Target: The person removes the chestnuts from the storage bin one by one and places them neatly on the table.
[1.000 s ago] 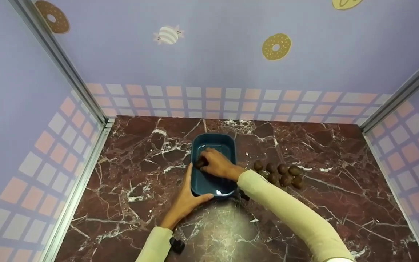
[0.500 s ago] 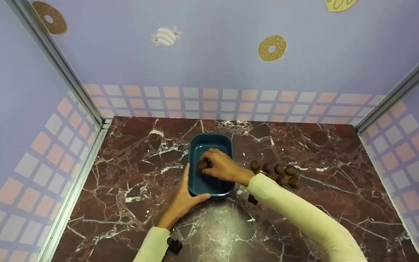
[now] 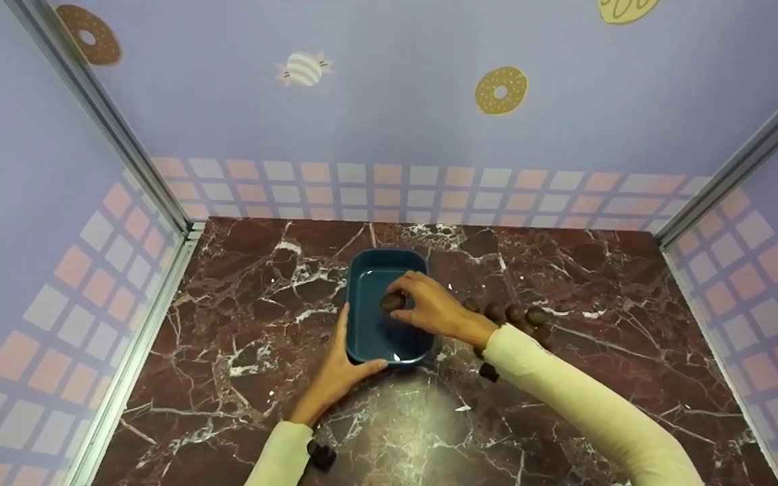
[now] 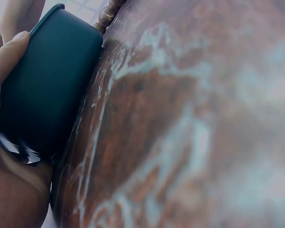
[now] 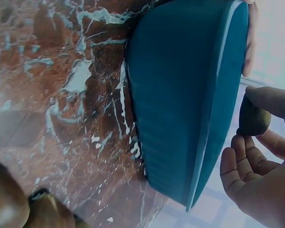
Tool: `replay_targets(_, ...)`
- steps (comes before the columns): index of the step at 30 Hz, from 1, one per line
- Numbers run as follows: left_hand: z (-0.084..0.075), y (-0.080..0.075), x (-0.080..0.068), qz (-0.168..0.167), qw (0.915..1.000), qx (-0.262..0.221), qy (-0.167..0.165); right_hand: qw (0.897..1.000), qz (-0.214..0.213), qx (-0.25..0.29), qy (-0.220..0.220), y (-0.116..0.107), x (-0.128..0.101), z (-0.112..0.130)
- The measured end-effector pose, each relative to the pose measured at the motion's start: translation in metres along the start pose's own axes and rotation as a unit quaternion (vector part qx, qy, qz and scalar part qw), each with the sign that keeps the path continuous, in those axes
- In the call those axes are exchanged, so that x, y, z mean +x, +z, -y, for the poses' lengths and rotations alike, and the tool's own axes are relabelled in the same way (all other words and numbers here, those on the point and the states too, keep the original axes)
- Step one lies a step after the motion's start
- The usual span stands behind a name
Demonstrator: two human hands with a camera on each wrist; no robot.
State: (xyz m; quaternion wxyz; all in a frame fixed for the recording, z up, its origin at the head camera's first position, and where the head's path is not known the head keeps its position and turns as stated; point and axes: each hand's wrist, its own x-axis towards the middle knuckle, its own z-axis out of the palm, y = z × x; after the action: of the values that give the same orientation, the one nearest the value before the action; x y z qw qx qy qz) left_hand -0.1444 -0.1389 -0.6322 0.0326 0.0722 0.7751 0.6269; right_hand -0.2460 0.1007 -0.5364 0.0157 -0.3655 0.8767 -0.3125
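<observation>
In the head view a deep blue-green rectangular dish [image 3: 355, 280] stands mid-counter. My left hand [image 3: 338, 371] braces its near left corner, with straight fingers along the left wall and the thumb along the near end. In the left wrist view that thumb [image 4: 12, 54] lies against the outer wall of the dish. Over the dish, my right hand [image 3: 433, 309] pinches a chestnut [image 3: 392, 302] between thumb and fingertips. The right wrist view shows this chestnut [image 5: 254, 116] beside the rim. Inside the dish no other chestnut shows; my right hand covers part of it.
Several chestnuts [image 3: 515, 313] lie in a cluster on the marbled red-brown counter [image 3: 261, 304], right of the dish and partly behind my right sleeve [image 3: 564, 391]. A patterned purple wall [image 3: 389, 121] closes off the back, with panels on both sides.
My right hand has shifted right and back towards me inside the dish, with the chestnut still pinched. My left hand keeps its place at the dish. The whole head view drifts slightly.
</observation>
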Motion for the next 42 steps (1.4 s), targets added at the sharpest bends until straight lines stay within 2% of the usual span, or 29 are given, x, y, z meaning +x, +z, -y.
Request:
replay_targets(6, 0.0, 0.0, -0.002, -0.004, 1.0, 0.008, 0.0, 1.0, -0.015, 0.005, -0.004, -0.009, -0.016, -0.002)
replay_targets(14, -0.001, 0.001, 0.0, -0.008, 0.9999, 0.009, 0.002, 0.999, -0.036, 0.016, 0.02, -0.015, -0.039, -0.008)
replay_targets(24, -0.002, 0.001, -0.001, -0.018, 0.9995, 0.02, -0.016, 0.995, -0.083, 0.054, 0.033, -0.022, -0.071, -0.02)
replay_targets(30, -0.001, 0.002, -0.001, -0.013, 0.9997, 0.018, -0.01, 0.99, -0.106, 0.074, 0.059, -0.028, -0.096, -0.03)
replay_targets(37, -0.002, 0.002, 0.002, -0.013, 0.9999, 0.011, -0.002, 0.984, -0.141, 0.051, 0.096, -0.034, -0.125, -0.045)
replay_targets(42, -0.004, 0.001, 0.001, -0.006, 0.9997, 0.023, -0.005, 0.978, -0.16, 0.049, 0.125, -0.03, -0.15, -0.055)
